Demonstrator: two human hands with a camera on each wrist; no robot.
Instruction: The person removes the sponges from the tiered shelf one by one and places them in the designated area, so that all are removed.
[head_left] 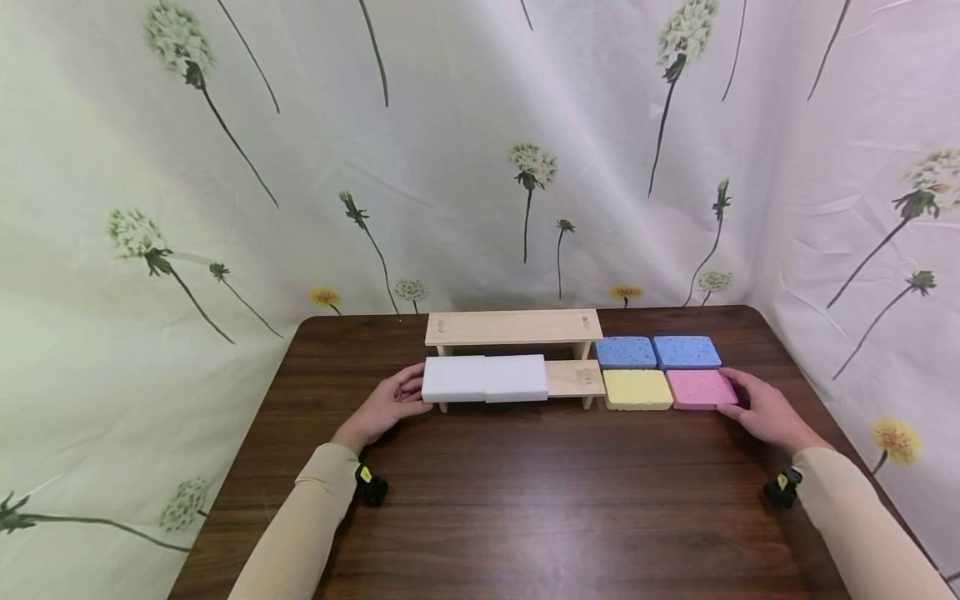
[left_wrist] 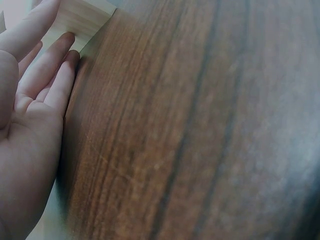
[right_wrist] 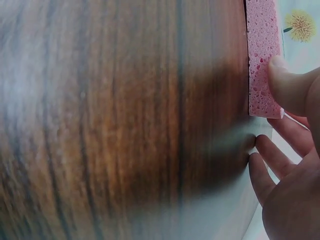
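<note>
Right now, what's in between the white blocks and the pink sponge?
From the white blocks to the pink sponge, the head view shows the bare end of the lower shelf, then the yellow sponge.

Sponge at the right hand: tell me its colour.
The sponge is pink, clearest in the right wrist view.

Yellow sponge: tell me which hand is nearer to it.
Right. The right hand is just beyond the pink sponge beside the yellow sponge; the left hand is farther off, at the far end of the white blocks.
</note>
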